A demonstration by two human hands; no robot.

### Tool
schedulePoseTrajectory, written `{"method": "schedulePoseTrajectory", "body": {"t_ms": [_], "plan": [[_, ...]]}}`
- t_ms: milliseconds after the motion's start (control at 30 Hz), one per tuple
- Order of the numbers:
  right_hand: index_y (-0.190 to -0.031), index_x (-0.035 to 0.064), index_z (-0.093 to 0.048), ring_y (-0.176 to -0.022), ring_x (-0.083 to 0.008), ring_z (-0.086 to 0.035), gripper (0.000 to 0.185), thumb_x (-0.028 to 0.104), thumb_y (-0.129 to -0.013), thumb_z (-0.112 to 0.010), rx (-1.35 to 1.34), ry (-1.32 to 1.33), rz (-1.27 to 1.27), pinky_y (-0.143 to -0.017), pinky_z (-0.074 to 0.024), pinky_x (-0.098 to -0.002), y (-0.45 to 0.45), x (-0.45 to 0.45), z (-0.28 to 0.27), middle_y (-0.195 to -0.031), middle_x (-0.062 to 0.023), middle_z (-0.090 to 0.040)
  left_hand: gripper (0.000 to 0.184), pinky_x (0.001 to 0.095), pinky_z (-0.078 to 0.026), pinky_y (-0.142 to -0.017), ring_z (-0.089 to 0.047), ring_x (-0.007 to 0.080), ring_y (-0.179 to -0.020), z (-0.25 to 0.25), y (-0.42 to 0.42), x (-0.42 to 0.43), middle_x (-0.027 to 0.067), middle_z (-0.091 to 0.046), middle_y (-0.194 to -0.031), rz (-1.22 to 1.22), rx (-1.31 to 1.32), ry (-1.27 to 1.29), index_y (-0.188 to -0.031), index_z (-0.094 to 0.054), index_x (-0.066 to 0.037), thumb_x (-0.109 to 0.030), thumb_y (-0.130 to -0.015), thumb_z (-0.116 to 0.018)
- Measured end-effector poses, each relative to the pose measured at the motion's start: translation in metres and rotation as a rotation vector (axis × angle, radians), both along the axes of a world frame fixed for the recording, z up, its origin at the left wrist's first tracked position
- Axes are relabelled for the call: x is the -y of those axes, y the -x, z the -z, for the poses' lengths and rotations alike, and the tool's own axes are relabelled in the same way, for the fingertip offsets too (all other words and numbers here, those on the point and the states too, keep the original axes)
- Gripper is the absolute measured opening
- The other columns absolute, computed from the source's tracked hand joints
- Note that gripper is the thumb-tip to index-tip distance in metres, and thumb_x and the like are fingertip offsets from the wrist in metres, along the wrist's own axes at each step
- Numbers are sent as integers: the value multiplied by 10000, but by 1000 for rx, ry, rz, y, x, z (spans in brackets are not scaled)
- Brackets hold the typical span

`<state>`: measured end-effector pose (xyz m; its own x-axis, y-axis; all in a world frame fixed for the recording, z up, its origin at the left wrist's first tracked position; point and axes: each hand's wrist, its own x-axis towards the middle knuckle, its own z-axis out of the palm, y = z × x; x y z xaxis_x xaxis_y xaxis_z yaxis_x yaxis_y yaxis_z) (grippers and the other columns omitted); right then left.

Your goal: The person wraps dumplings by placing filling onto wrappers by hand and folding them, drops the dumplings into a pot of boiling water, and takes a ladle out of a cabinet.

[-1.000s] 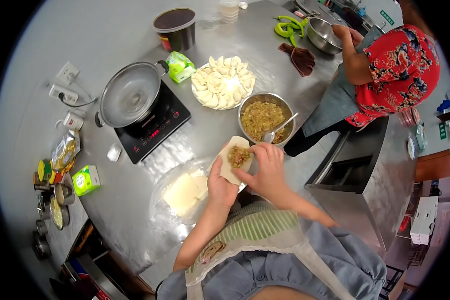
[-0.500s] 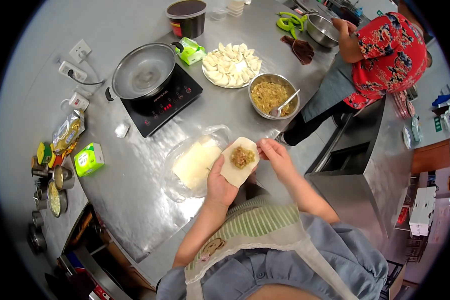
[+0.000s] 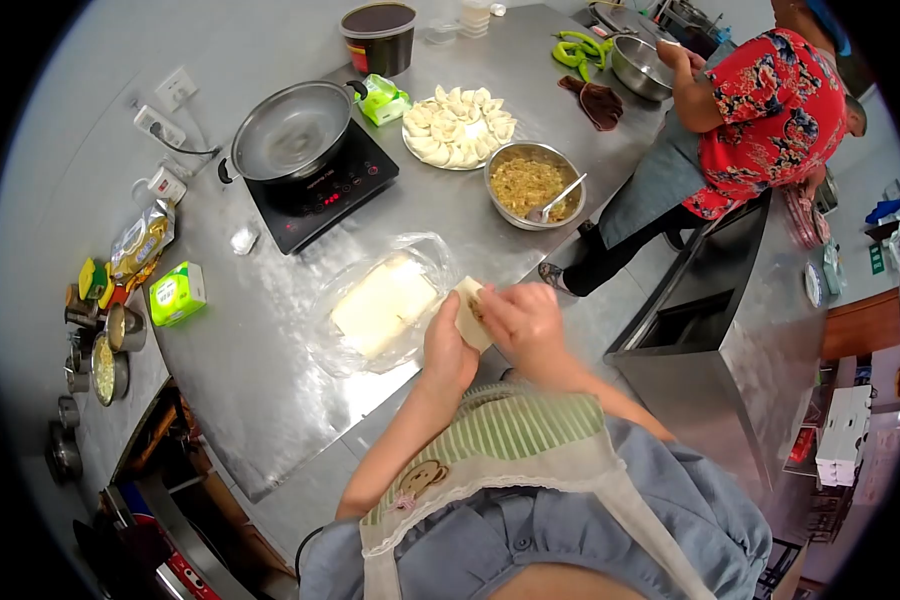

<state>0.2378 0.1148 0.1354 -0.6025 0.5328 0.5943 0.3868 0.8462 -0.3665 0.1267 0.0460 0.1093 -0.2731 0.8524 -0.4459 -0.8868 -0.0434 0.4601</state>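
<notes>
left hand (image 3: 450, 345) – cupping soft dough wrapper (image 3: 473, 322) | right hand (image 3: 525, 322) – pinching its edge

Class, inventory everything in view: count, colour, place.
Pan: one, grey, on cooker
Cooker: one, black, on table
Tub: one, dark, beyond pan
Packs: two, green, by pan, table left
Dumplings: many, cream, on plate
Filling bowl: one, silver, near plate
Spoon: one, silver, in filling
Bagged wrappers: several, cream, centre
Wrapper: one, cream, held
Peppers: several, green, far right
Cloth: one, brown, beside peppers
Second bowl: one, silver, right
Person: one, red top, right
Mug: one, white, left
Pots: several, silver, left
Left hand, right hand: two, bare, on wrapper
</notes>
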Motion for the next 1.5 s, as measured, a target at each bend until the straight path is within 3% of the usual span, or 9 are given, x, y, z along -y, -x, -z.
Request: {"method": "schedulePoseTrajectory", "body": {"t_ms": [67,167,300,367,467,533,600,867,1500], "plan": [[-979,88,-696,-770,-220,-584,236,124,-746,-711,52,-129,-173,-708,-429,-347,-2,4,-4,-879,-37,-626,453,416,-399,-1087,-503,275,-1264,-4,-5,-5,188,-517,-1360,-5,16,-59,-1341,-449,19,-285,-1037,-309],[-1002,101,-698,-774,-218,-583,234,144,-772,-709,-12,-75,-268,-700,-427,-338,-3,-3,-12,-885,-32,-617,468,414,-403,-1083,-502,273,-1267,-4,-11,-10,181,-508,-1381,-18,-30,-74,-1345,-450,16,-298,-1039,-287],[-1029,86,-691,-788,-221,-592,259,176,-787,-722,-141,60,-195,-734,-452,-345,-17,-23,-11,-917,-46,-616,488,414,-410,-1071,-511,274,-1253,-9,-18,-15,169,-519,-1363,-43,-62,-121,-1353,-446,19,-311,-1040,-269],[-1067,76,-677,-815,-253,-597,300,208,-802,-729,-109,566,-157,-793,-469,-350,-21,-31,-21,-948,-76,-615,491,408,-420,-1055,-523,266,-1230,-1,-25,-21,155,-534,-1333,-55,-105,-144,-1357,-446,14,-316,-1036,-274],[-1093,69,-666,-856,-288,-596,323,205,-807,-726,-103,780,-199,-823,-477,-355,-28,-37,-10,-958,-107,-607,477,407,-429,-1038,-527,263,-1215,9,-35,-27,141,-538,-1313,-73,-162,-141,-1359,-448,3,-309,-1029,-301],[-1149,59,-651,-927,-260,-594,391,203,-797,-741,-114,581,-265,-811,-486,-342,-34,-44,7,-996,-97,-606,463,411,-431,-1035,-523,265,-1217,15,-40,-28,136,-538,-1308,-67,-134,-128,-1355,-454,-7,-302,-1021,-329],[-1169,66,-637,-937,-263,-596,413,222,-800,-736,-114,676,-238,-821,-484,-334,-44,-44,10,-1024,-94,-590,495,418,-399,-1068,-506,273,-1246,25,-45,-32,154,-529,-1324,-51,-136,-187,-1362,-442,22,-326,-1024,-344],[-1191,73,-602,-954,-264,-593,450,340,-846,-708,-178,763,-239,-827,-482,-341,-76,-61,10,-1051,-93,-559,463,396,-463,-1002,-533,272,-1176,18,-69,-58,159,-522,-1287,0,-177,-240,-1356,-418,35,-288,-1029,-359],[-1088,73,-624,-885,-317,-627,328,263,-832,-702,-172,534,-75,-761,-519,-391,-84,-89,-18,-1037,-106,-548,458,419,-455,-1033,-525,292,-1221,-17,-73,-73,181,-517,-1309,1,-166,-223,-1339,-425,58,-277,-1033,-368]]}}
